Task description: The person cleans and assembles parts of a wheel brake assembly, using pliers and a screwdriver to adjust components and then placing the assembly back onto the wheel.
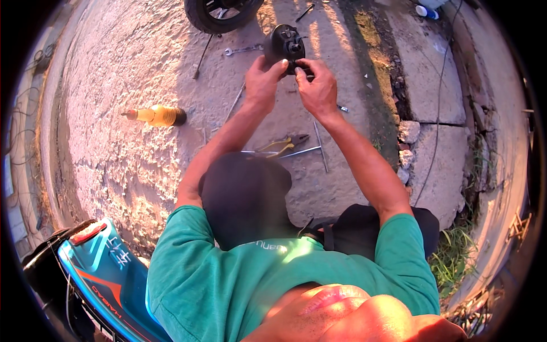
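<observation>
Out in front of me, both hands hold a black round drum-brake part with metal fittings on its face. My left hand is closed on its lower left edge, thumb pressed near the rim. On the lower right edge, my right hand pinches with thumb and fingers; any small piece between them is too hidden to make out. A metal spanner lies on the ground just left of the part. Below my hands are yellow-handled pliers, next to a T-shaped metal wrench.
A wheel with a black tyre lies at the far edge. An amber bottle rests on its side at left. A long rod tool and a small socket lie about. Broken stones line the right; a blue scooter panel stands lower left.
</observation>
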`<state>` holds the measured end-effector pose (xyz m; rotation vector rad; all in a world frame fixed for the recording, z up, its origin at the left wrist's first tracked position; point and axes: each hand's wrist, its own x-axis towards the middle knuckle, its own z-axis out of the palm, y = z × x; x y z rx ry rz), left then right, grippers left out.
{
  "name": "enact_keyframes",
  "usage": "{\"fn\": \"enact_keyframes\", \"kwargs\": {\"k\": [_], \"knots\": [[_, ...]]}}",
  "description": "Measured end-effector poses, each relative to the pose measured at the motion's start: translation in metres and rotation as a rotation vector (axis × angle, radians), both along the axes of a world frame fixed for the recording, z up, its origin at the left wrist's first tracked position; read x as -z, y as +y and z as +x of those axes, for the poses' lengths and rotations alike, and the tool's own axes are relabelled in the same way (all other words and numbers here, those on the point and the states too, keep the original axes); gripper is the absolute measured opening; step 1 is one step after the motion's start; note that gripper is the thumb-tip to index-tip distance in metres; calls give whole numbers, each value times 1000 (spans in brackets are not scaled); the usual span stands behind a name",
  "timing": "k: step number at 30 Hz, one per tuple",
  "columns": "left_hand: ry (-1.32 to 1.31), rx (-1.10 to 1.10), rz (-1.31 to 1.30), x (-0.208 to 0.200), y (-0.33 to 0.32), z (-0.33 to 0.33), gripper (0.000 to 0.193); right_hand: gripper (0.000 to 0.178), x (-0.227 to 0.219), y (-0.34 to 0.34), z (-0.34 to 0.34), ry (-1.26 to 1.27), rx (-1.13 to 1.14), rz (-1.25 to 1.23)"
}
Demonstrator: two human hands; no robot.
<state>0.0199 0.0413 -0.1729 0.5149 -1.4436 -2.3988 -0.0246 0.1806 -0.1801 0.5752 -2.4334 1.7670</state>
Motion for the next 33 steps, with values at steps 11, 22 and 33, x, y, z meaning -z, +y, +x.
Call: {"fn": "enact_keyframes", "kwargs": {"k": [11, 22, 33], "knots": [[-395, 383, -61, 17, 4, -1, 52, 48, 29, 20, 7, -40, -38, 380], [-476, 465, -168, 28, -3, 1, 53, 55, 22, 16, 15, -192, -46, 491], [-516, 521, -43, 75, -9, 8, 47, 64, 106, 48, -2, -555, -65, 368]]}}
